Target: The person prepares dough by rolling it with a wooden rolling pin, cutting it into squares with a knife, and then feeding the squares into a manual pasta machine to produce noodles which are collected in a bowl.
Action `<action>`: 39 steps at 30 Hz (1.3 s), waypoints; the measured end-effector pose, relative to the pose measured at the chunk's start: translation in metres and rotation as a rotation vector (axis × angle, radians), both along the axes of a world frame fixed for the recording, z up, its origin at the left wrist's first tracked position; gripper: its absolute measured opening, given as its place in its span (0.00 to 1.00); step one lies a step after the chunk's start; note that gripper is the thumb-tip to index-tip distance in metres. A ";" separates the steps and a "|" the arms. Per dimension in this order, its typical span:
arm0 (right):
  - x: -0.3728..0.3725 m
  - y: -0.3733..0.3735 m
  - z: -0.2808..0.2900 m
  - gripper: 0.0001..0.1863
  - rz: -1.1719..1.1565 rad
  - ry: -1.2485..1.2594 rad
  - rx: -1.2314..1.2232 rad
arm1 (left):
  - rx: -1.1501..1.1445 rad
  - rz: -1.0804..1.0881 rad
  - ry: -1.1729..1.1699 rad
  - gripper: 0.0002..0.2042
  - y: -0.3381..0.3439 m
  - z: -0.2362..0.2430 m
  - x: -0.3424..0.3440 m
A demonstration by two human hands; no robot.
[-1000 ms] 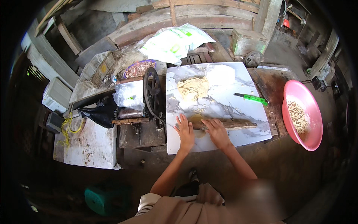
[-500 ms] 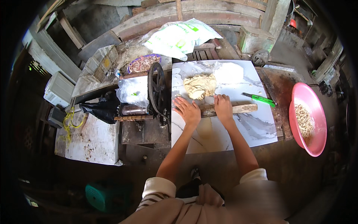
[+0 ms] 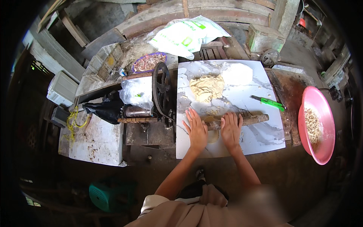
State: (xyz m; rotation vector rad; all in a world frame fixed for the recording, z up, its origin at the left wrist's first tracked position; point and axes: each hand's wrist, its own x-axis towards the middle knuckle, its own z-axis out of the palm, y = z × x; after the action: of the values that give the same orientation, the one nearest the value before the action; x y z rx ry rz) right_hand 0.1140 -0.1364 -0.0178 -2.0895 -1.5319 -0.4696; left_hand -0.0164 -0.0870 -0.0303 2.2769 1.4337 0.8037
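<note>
A wooden rolling pin [image 3: 253,119] lies crosswise over a thin flattened piece of dough [image 3: 212,138] on a white marble-patterned board [image 3: 264,140]. My left hand [image 3: 196,132] rests across the pin's left part with fingers stretched and apart. My right hand [image 3: 231,132] lies on it farther right, fingers extended and slightly bent over the wood. Beyond them are a lump of pale dough [image 3: 207,87] and a white plastic bag [image 3: 236,73]. A green box cutter [image 3: 272,103] lies at the board's right.
A pink basin [image 3: 327,125] of pale pieces stands at the right. A machine with a black flywheel [image 3: 163,87] is at the left, beside a purple-rimmed tray [image 3: 149,62]. Large white sacks [image 3: 177,36] lie behind. A green stool [image 3: 100,196] is low at the left.
Both hands and the pin moved away from me toward the dough lump half a second ago, then came back nearer, uncovering more of the board between pin and lump.
</note>
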 end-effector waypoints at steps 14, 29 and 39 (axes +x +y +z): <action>-0.015 -0.044 0.004 0.23 0.147 0.136 -0.038 | 0.075 -0.111 0.012 0.25 -0.038 0.010 -0.017; -0.014 -0.061 0.007 0.21 0.219 0.018 -0.032 | 0.087 0.099 -0.083 0.30 -0.018 0.014 0.004; 0.002 0.004 0.004 0.24 0.146 0.019 -0.052 | 0.056 0.112 -0.061 0.30 0.044 0.002 0.028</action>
State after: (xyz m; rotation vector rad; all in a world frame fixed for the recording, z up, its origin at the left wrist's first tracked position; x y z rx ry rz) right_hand 0.1164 -0.1325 -0.0134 -1.9971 -1.6878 -0.3592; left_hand 0.0119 -0.0427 -0.0280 2.2080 1.5411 0.9496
